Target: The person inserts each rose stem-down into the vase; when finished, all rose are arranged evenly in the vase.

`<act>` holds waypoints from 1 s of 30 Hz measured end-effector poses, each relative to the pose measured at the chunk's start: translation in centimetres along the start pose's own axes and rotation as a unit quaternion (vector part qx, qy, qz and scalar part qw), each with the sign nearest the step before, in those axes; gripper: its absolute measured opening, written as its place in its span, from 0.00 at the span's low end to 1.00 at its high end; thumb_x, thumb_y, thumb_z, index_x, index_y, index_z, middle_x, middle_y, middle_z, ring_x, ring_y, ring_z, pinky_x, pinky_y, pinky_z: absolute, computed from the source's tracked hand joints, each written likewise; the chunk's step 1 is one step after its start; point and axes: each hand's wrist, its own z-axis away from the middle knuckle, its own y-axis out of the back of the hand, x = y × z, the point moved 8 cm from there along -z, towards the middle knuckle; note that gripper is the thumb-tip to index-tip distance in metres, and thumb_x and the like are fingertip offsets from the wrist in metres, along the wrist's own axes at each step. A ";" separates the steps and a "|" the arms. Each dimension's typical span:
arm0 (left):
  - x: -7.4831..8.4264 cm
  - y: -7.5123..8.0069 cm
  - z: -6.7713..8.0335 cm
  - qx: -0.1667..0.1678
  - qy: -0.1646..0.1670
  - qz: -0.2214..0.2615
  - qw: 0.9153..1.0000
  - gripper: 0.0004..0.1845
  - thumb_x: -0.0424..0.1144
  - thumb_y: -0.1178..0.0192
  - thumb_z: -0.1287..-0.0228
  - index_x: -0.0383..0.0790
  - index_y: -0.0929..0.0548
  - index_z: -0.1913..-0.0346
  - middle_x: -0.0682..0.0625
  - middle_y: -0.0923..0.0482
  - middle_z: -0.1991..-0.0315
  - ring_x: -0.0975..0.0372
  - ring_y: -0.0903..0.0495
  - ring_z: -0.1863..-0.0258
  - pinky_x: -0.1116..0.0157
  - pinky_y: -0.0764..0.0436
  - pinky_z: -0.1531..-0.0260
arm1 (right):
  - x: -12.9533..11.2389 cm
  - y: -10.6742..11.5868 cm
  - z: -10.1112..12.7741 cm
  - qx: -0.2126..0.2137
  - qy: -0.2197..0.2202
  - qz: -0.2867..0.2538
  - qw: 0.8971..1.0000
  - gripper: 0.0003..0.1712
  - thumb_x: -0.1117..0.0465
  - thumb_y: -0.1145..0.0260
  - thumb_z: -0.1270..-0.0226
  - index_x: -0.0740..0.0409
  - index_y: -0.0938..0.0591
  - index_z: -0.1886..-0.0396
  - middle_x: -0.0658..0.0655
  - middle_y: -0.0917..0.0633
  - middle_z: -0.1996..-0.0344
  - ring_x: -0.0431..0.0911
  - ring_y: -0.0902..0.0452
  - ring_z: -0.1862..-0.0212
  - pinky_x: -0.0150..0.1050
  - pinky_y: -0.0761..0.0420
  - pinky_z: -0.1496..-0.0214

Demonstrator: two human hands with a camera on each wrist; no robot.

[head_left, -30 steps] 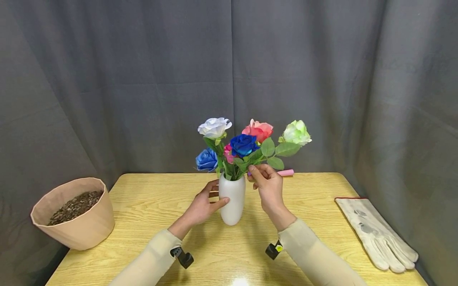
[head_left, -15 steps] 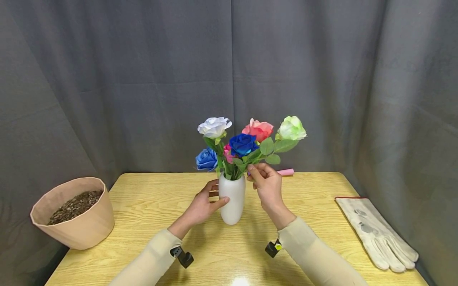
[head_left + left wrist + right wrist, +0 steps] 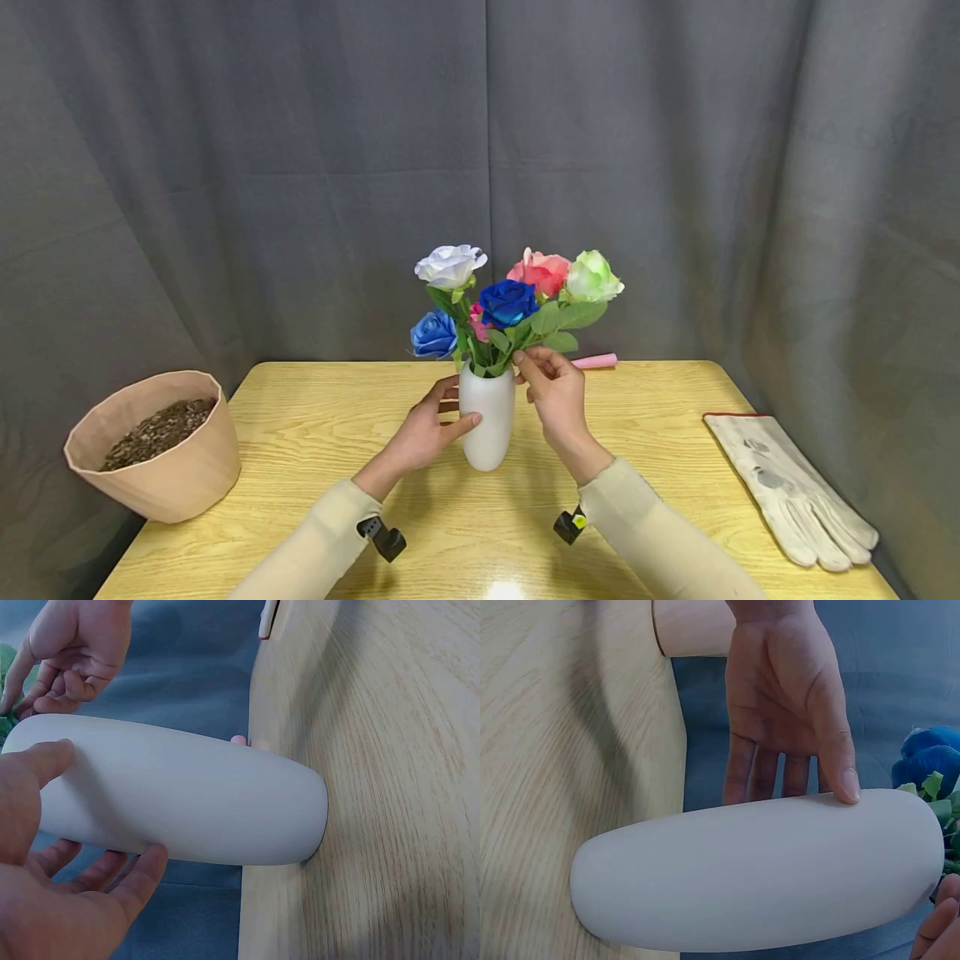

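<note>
The right hand (image 3: 557, 392) is pinching the green rose (image 3: 592, 277) stem and has been pushing it lower and straighter into the white vase (image 3: 487, 417) on the table (image 3: 660, 467), probably almost in; the left hand (image 3: 422, 435) is cupping the vase
</note>
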 end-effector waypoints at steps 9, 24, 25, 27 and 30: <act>0.3 0.1 0.0 0.001 -0.002 -0.003 1.000 0.39 0.53 0.34 0.34 0.48 0.38 0.25 0.46 0.26 0.36 0.50 0.24 0.37 0.50 0.18 0.42 | -0.2 -0.2 -0.1 -0.002 0.000 0.029 1.000 0.11 0.60 0.30 0.34 0.65 0.15 0.60 0.45 0.15 0.77 0.40 0.19 0.75 0.28 0.29 0.80; 0.3 0.3 0.3 0.002 -0.008 -0.014 1.000 0.38 0.53 0.35 0.33 0.46 0.37 0.26 0.45 0.25 0.37 0.48 0.23 0.36 0.50 0.17 0.43 | 0.9 0.4 0.6 -0.050 -0.040 0.030 0.998 0.13 0.62 0.32 0.32 0.66 0.18 0.52 0.46 0.15 0.69 0.42 0.18 0.70 0.29 0.29 0.77; 0.3 0.3 0.3 0.003 -0.009 -0.013 1.000 0.37 0.53 0.35 0.33 0.47 0.36 0.26 0.45 0.25 0.37 0.48 0.23 0.36 0.50 0.17 0.43 | 0.9 0.4 0.6 -0.054 -0.042 0.035 0.997 0.14 0.62 0.32 0.32 0.66 0.18 0.52 0.46 0.15 0.69 0.43 0.18 0.69 0.28 0.28 0.77; 0.2 0.4 0.4 0.004 -0.012 -0.017 1.000 0.36 0.53 0.36 0.33 0.47 0.35 0.26 0.44 0.24 0.37 0.46 0.23 0.36 0.50 0.17 0.43 | 1.1 0.6 0.6 -0.061 -0.046 0.044 0.996 0.14 0.62 0.32 0.32 0.66 0.18 0.51 0.47 0.15 0.68 0.43 0.18 0.68 0.29 0.28 0.76; 0.2 0.7 0.5 0.010 -0.013 -0.027 0.999 0.35 0.53 0.36 0.33 0.48 0.34 0.27 0.43 0.23 0.38 0.44 0.24 0.36 0.49 0.18 0.42 | 1.3 0.9 0.6 -0.073 -0.054 0.067 0.994 0.15 0.61 0.33 0.31 0.65 0.18 0.50 0.48 0.15 0.67 0.44 0.17 0.67 0.30 0.26 0.75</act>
